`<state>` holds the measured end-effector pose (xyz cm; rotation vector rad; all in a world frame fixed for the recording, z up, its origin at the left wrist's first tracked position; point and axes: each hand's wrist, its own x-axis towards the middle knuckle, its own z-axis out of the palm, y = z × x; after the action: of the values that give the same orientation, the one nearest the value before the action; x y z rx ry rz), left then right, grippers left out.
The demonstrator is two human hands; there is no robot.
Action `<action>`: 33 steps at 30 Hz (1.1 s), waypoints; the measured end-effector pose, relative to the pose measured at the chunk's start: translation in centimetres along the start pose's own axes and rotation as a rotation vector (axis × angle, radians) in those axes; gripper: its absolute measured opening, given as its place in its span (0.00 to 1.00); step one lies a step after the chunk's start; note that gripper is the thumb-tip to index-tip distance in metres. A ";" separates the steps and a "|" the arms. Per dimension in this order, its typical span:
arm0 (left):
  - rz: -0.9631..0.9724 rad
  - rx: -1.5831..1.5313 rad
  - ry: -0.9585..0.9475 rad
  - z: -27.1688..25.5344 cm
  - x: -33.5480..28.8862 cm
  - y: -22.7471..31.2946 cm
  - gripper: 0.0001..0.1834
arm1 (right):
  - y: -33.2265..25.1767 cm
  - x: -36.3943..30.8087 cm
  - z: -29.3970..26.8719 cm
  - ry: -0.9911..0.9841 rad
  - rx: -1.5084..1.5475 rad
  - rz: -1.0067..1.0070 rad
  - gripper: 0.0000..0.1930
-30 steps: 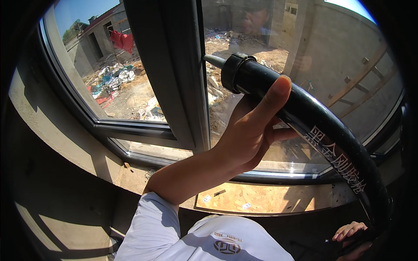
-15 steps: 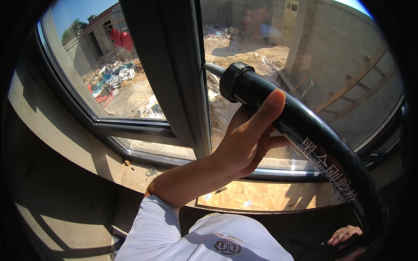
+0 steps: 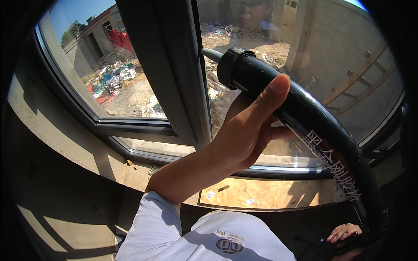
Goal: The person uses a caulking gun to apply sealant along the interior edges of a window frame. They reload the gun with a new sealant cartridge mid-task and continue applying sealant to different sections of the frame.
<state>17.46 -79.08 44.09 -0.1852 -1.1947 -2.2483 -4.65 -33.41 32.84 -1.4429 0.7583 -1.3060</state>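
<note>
Against the dark window frame, hold the grey tip snug and steady, with the left hand curled around the front of the black glue gun and the right hand low near its back, grip too dark to tell.

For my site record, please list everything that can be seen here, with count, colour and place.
Window frame: one, black, across the view
Caulking gun: one, black, across the right side
Nozzle: one, grey, tip at the window frame
Board: one, tan, below the window frame
Labels: two, white, on the board
Cloth: one, red, outside, upper left
Debris: uncountable, mixed colours, outside, left and centre
Ladder-like timber: one, brown, outside, right
Walls: several, grey, outside
Shirt: one, white, bottom centre
Left hand: one, bare, around the caulking gun's front
Right hand: one, bare, lower right, grip unclear
</note>
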 end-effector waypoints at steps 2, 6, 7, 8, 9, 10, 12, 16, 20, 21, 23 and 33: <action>0.005 0.028 -0.010 0.2 0.3 0.4 0.27 | 0.0 -0.4 -0.4 -0.019 0.008 -0.003 0.24; 0.001 0.002 -0.003 0.3 0.2 0.3 0.27 | 0.1 -1.9 -1.1 -0.057 0.010 0.016 0.23; -0.009 -0.004 0.011 0.2 0.1 0.1 0.27 | 0.2 -2.3 -1.3 -0.073 0.012 0.024 0.23; -0.019 -0.010 0.025 0.1 -0.1 -0.1 0.27 | 0.3 -2.6 -1.5 -0.089 0.013 0.032 0.22; -0.034 -0.042 0.044 -0.1 -0.3 -0.3 0.27 | 0.5 -2.9 -1.9 -0.126 0.010 0.043 0.22; -0.033 -0.032 0.029 -0.3 -0.4 -0.5 0.27 | 0.8 -3.2 -2.0 -0.137 0.018 0.053 0.23; -0.040 -0.061 0.008 -0.7 -0.6 -1.0 0.27 | 1.1 -3.4 -2.0 -0.151 0.033 0.070 0.23; -0.067 -0.087 -0.005 -1.5 -1.2 -1.7 0.27 | 1.7 -3.0 -1.2 -0.081 0.017 0.065 0.23; -0.102 -0.083 -0.007 -2.3 -2.0 -2.3 0.27 | 2.4 -1.7 0.3 0.009 -0.022 0.062 0.24; -0.110 -0.080 -0.007 -2.5 -2.2 -2.5 0.28 | 2.5 -1.3 0.6 0.031 -0.032 0.059 0.24; -0.120 -0.080 0.018 -2.8 -2.7 -3.0 0.29 | 3.1 -0.6 1.4 0.087 -0.062 0.055 0.24; -0.249 -0.048 0.164 -4.2 -4.7 -5.3 0.34 | 6.4 1.9 4.5 0.326 -0.204 0.064 0.25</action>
<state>18.98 -78.18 36.09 0.1346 -1.1290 -2.4530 1.16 -35.89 27.89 -1.3654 1.1719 -1.4660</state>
